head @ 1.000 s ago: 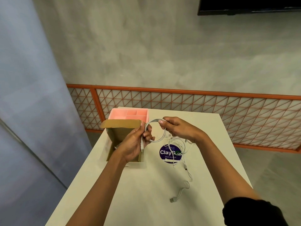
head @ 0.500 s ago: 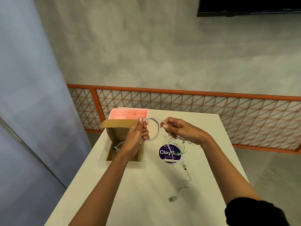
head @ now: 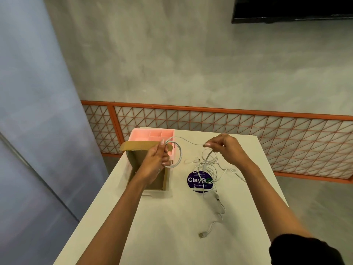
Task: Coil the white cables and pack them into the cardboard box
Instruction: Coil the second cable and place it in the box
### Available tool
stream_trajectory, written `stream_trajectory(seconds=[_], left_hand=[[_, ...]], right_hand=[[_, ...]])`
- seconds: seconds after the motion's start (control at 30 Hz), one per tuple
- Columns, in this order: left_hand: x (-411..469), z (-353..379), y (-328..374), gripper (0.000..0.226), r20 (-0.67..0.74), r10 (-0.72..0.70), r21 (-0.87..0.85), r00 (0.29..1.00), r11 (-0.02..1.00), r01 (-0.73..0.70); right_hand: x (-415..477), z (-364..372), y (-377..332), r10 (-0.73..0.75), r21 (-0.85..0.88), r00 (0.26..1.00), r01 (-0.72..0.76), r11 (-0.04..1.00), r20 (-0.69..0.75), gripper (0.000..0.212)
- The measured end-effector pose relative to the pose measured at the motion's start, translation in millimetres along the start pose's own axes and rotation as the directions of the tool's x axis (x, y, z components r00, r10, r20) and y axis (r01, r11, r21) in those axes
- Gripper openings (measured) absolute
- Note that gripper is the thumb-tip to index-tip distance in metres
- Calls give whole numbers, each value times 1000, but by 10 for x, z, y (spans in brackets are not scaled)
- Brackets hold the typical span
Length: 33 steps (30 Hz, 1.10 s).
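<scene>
Cable (head: 191, 141) taut between hands, above table (head: 172, 217)

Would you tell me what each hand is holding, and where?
Both hold one white cable: the left hand grips its coiled loop, the right hand pinches the free length further along.

White table (head: 172, 226) — cardboard box (head: 166, 180), pink tray (head: 141, 135), loose white cables (head: 215, 169), round sticker (head: 198, 181)

The cardboard box (head: 150, 169) sits left on the table (head: 172, 226) — tray (head: 150, 135) behind it, loose cables (head: 212, 169) right.
</scene>
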<state>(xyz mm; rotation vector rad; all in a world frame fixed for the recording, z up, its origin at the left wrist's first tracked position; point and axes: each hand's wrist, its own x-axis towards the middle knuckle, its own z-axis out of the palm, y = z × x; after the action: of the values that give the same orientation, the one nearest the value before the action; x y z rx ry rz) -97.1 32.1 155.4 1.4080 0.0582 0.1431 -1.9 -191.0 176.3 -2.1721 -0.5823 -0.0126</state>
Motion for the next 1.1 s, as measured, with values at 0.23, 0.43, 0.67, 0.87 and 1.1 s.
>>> stream_trajectory(seconds=[0.23, 0.43, 0.67, 0.87, 1.1], left_hand=[[-58, 142, 18, 31, 98, -1, 128, 995, 992, -11], [-65, 175, 12, 31, 136, 3, 187, 991, 982, -29], [-57, 196, -13, 28, 114, 14, 192, 993, 981, -35], [-61, 205, -59, 38, 131, 101, 359, 986, 923, -142], [-51, 145, -118, 29, 110, 205, 433, 973, 871, -233]], right_hand=[[25, 136, -60, 137, 552, 988, -74, 831, -73, 22], [20, 266, -140, 211, 766, 977, -115, 633, -27, 26], [-66, 399, -266, 254, 822, 946, -304, 482, 201, 25], [-139, 509, -360, 334, 713, 846, -531, 458, 415, 24], [-156, 469, -408, 327, 671, 845, -534, 514, 422, 35]])
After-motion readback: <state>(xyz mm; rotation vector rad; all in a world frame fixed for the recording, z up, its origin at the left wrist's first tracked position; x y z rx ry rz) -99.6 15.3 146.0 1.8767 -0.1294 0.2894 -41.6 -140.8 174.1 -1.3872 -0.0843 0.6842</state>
